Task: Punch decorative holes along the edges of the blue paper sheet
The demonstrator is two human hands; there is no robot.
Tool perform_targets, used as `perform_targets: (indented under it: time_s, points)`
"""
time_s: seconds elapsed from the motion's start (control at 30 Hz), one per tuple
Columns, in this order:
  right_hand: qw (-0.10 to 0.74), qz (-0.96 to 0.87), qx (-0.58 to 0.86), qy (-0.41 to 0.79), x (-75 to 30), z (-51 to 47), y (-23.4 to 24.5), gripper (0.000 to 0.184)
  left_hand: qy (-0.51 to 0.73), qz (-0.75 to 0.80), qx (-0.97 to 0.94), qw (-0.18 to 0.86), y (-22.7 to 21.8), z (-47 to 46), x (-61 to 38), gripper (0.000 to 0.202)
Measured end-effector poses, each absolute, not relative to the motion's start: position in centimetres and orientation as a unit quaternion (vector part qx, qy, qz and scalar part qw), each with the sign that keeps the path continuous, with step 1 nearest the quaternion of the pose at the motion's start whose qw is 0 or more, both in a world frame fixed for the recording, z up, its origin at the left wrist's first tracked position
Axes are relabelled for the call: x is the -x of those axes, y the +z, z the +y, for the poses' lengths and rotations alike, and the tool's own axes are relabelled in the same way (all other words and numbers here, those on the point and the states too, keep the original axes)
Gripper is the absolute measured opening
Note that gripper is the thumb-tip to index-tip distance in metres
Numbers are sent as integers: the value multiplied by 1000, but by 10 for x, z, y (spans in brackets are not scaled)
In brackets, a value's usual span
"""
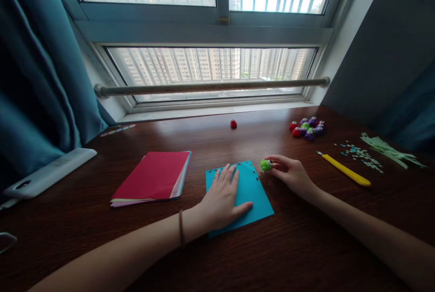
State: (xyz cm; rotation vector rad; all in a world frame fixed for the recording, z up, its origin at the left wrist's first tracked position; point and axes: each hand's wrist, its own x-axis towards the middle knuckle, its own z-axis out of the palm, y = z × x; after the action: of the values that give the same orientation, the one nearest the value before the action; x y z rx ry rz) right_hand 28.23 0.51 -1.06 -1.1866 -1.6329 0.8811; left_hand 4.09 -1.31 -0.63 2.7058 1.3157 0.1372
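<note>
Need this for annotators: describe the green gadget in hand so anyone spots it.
On the table, find the blue sheet under the left hand. Just right of its far right corner, the right hand holds the green gadget. Unlike the similar ones clustered at right rear, this one is held.

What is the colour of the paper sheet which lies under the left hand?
Bright blue: the paper sheet under the left hand shows best in the head view.
</note>
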Motion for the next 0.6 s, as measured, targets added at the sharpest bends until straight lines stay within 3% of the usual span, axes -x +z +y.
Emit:
perform_targets:
  time_s: [0.6]
  points:
    - [349,-718,546,254,-278,-14,-7,24,41,436,-897,56,-11,-12,-42,80]
